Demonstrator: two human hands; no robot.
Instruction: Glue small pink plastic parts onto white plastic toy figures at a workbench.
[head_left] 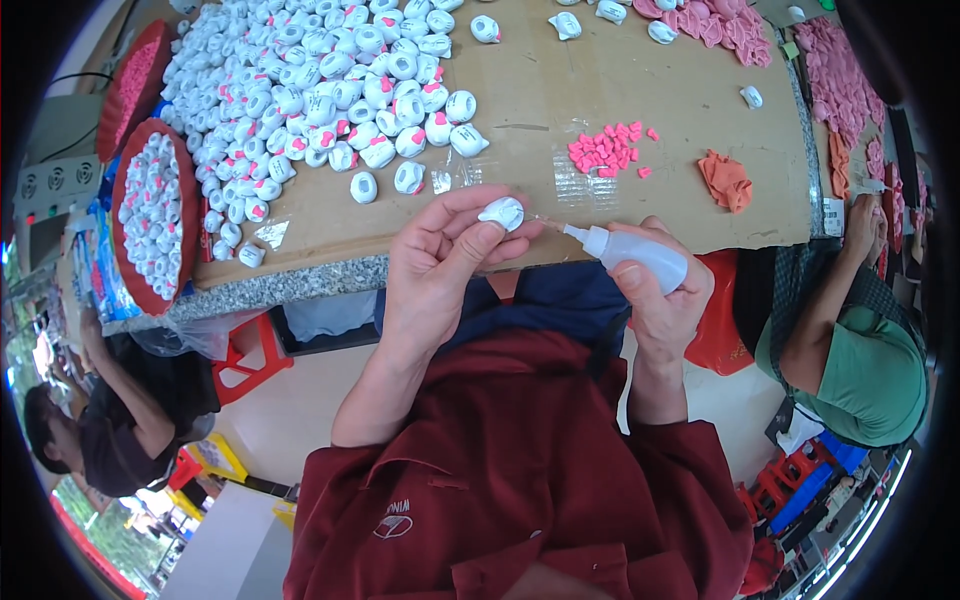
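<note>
Between the thumb and fingers of my left hand [445, 255] is a small white cat-head piece [502, 213]. My right hand [668, 300] is wrapped round a translucent white squeeze bottle [640, 257]. The bottle lies tilted, and its thin nozzle points left at the white piece, a little apart from it. Both hands are just over the table's near edge. Beyond them on the cardboard lies a small heap of pink bow-like bits [605, 150]. A crumpled orange finger cot or glove scrap [725, 181] rests to the right of that heap.
A large pile of white cat-head pieces [300, 90], some with pink bows, covers the left of the cardboard [530, 90]. Red trays [127, 255] stand at the far left. Pink pieces [715, 25] lie at the back right. Other people [850, 370] sit at both sides.
</note>
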